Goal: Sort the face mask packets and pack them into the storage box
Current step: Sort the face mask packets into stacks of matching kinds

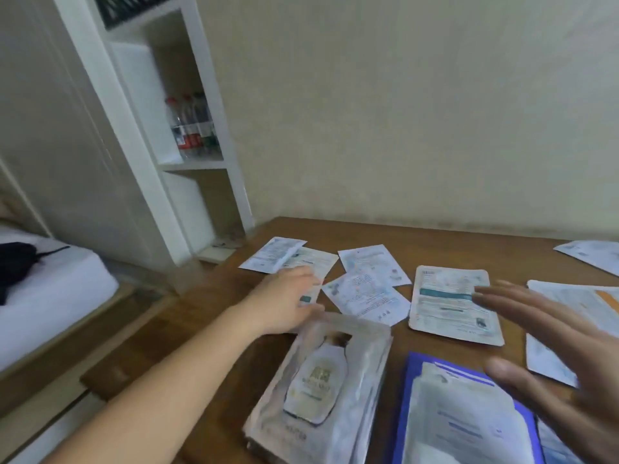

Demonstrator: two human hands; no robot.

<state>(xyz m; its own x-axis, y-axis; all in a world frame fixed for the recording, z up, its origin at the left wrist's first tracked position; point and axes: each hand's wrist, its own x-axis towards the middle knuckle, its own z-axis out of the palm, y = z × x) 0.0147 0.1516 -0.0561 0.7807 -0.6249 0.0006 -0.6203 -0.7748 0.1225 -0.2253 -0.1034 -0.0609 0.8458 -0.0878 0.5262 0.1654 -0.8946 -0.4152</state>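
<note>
Several white face mask packets lie scattered on the wooden table (435, 239). My left hand (288, 298) reaches forward and rests on a white packet (313, 262) at the table's left. My right hand (549, 336) hovers with fingers spread above the blue storage box (410, 390), which holds packets. A large packet with teal print (452, 303) lies just left of those fingers. A pale box with a bottle-shaped window (321, 386) lies near the front, below my left hand. Two overlapping packets (368, 283) lie in the middle.
More packets lie at the right, one with an orange stripe (579, 296), another at the far right edge (593, 254). A white shelf unit (187, 135) with water bottles (191, 123) stands at the left. A bed with a white sheet (43, 296) is further left.
</note>
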